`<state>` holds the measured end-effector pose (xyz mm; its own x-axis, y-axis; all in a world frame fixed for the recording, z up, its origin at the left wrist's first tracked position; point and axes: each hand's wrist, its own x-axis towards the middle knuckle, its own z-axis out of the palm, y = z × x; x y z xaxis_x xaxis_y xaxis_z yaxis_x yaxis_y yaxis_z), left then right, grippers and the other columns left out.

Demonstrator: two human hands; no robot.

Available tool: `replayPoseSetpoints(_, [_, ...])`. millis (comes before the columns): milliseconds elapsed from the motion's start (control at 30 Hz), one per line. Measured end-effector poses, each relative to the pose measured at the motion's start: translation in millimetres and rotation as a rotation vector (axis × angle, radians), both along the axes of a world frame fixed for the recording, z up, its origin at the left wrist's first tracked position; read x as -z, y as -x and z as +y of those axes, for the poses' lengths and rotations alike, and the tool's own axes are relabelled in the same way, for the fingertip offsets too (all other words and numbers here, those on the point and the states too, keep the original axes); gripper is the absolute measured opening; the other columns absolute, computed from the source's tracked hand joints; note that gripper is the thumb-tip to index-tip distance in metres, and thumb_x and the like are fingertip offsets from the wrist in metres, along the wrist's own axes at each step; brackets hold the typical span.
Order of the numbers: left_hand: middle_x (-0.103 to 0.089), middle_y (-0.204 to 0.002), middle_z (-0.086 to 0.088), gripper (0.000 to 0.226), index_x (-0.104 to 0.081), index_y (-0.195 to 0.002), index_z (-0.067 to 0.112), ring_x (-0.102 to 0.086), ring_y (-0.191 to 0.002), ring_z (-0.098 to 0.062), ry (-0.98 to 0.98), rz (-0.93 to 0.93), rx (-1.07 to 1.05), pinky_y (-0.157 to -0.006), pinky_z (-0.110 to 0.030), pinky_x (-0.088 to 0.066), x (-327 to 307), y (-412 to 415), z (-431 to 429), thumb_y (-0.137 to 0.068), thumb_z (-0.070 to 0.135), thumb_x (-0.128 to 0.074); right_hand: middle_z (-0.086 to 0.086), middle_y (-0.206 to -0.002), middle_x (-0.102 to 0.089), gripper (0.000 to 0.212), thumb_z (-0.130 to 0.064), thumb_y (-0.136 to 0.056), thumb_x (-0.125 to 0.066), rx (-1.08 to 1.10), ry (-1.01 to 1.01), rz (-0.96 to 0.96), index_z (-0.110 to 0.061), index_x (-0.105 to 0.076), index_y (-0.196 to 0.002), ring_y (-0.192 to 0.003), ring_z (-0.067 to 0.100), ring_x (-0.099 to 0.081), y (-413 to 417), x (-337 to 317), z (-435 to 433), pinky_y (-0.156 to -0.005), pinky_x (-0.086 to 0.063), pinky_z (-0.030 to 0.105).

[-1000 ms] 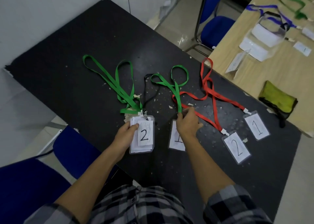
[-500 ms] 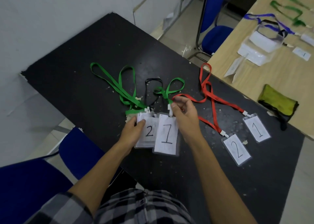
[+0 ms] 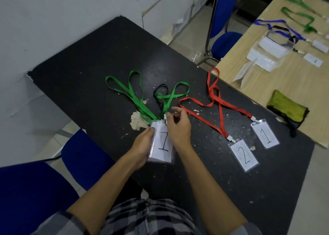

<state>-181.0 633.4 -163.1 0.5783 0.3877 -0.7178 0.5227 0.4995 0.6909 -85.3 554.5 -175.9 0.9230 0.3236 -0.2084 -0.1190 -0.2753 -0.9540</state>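
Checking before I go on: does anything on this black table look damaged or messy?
Yes: the black table is flaking. A pale ragged patch sits beside the green lanyards, with small chips scattered near the red lanyards.

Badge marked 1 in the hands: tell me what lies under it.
Under the badge marked 1, the edge of another badge shows at the top left, in the left hand. Its number is covered.

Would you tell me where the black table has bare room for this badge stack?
Bare: the black table beyond the green lanyards, toward its far corner, and nearer you than the badge marked 2. Crowded: the middle, around the red lanyards.
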Motion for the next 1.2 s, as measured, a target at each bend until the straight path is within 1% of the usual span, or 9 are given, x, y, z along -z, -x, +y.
replayPoseSetpoints(233, [-0.071,-0.1,0.009,0.028,-0.059,-0.106,0.04,-0.067,-0.089,-0.004,-0.2,-0.04,0.158,-0.075,-0.021,-0.055,6.6,1.6,-27.2,-0.105,0.049,-0.032,-0.008,-0.094,-0.065,0.017,-0.022,-0.096,-0.064,0.09,0.031,0.037,-0.02,-0.063,-0.112,-0.084,-0.002,-0.061,-1.1,10.7,-19.7,-0.069,-0.047,0.01])
replayPoseSetpoints(333, [-0.072,-0.106,-0.003,0.022,-0.06,-0.11,0.032,-0.069,-0.096,-0.018,-0.221,-0.029,0.194,-0.085,-0.038,-0.058,12.6,-2.9,-35.5,-0.106,0.037,-0.04,-0.008,-0.096,-0.067,0.016,-0.026,-0.095,-0.065,0.065,0.059,0.051,-0.019,-0.065,-0.109,-0.088,0.001,-0.062,-9.7,15.0,-32.7,-0.069,-0.047,0.011])
replayPoseSetpoints(433, [-0.071,-0.106,-0.003,0.02,-0.061,-0.11,0.029,-0.068,-0.093,-0.017,-0.238,0.011,0.181,-0.078,-0.034,-0.056,19.6,-6.9,-44.6,-0.106,0.033,-0.042,-0.006,-0.096,-0.067,0.011,-0.027,-0.094,-0.066,0.098,0.152,0.008,-0.02,-0.065,-0.102,-0.09,0.006,-0.063,-30.7,27.0,-56.7,-0.076,-0.051,0.02])
replayPoseSetpoints(567, [-0.071,-0.108,-0.002,0.019,-0.062,-0.101,0.037,-0.069,-0.099,-0.02,-0.197,0.048,0.188,-0.091,-0.044,-0.056,31.1,-11.2,-57.9,-0.105,0.033,-0.044,0.007,-0.117,-0.061,0.023,-0.018,-0.089,-0.062,0.175,0.629,-0.121,-0.018,-0.063,-0.112,-0.113,0.028,-0.056,-69.2,49.4,-102.4,-0.099,-0.046,0.05])
replayPoseSetpoints(667, [-0.071,-0.106,-0.001,0.02,-0.062,-0.099,0.037,-0.068,-0.098,-0.021,-0.165,0.067,0.194,-0.092,-0.044,-0.056,39.0,-15.3,-69.7,-0.106,0.032,-0.044,0.012,-0.134,-0.048,0.04,-0.019,-0.09,-0.06,0.166,1.005,-0.121,-0.013,-0.053,-0.13,-0.129,0.033,-0.041,-91.1,56.5,-134.5,-0.105,-0.032,0.053])
replayPoseSetpoints(800, [-0.071,-0.105,-0.001,0.019,-0.061,-0.101,0.036,-0.068,-0.097,-0.019,-0.149,0.071,0.181,-0.086,-0.039,-0.056,48.1,-19.6,-87.8,-0.106,0.03,-0.043,0.013,-0.137,-0.047,0.037,-0.025,-0.093,-0.058,0.027,1.198,-0.15,-0.012,-0.055,-0.127,-0.13,0.033,-0.039,-102.1,69.7,-163.1,-0.104,-0.03,0.052])
replayPoseSetpoints(967, [-0.07,-0.105,0.001,0.019,-0.06,-0.102,0.036,-0.067,-0.097,-0.017,-0.149,0.058,0.173,-0.084,-0.037,-0.055,53.0,-14.9,-106.9,-0.106,0.03,-0.042,0.006,-0.119,-0.058,0.017,-0.025,-0.096,-0.055,-0.088,1.107,-0.292,-0.018,-0.062,-0.109,-0.12,0.028,-0.048,-96.9,75.3,-183.7,-0.108,-0.027,0.051])
replayPoseSetpoints(1067, [-0.07,-0.104,0.001,0.02,-0.061,-0.106,0.035,-0.067,-0.096,-0.016,-0.163,0.044,0.158,-0.081,-0.034,-0.055,51.6,-7.9,-111.6,-0.106,0.029,-0.042,-0.003,-0.086,-0.062,0.004,-0.025,-0.094,-0.056,-0.095,0.864,-0.326,-0.024,-0.053,-0.093,-0.096,0.024,-0.06,-90.4,70.0,-192.0,-0.108,-0.031,0.052])
replayPoseSetpoints(1200, [-0.068,-0.105,0.001,0.022,-0.058,-0.098,0.039,-0.065,-0.096,-0.016,-0.204,0.019,0.124,-0.076,-0.031,-0.054,42.5,5.2,-118.1,-0.107,0.03,-0.041,-0.004,-0.07,-0.061,0.009,-0.027,-0.092,-0.061,-0.056,0.485,-0.309,-0.02,-0.056,-0.089,-0.068,0.016,-0.059,-74.7,52.9,-204.4,-0.074,-0.051,0.041])
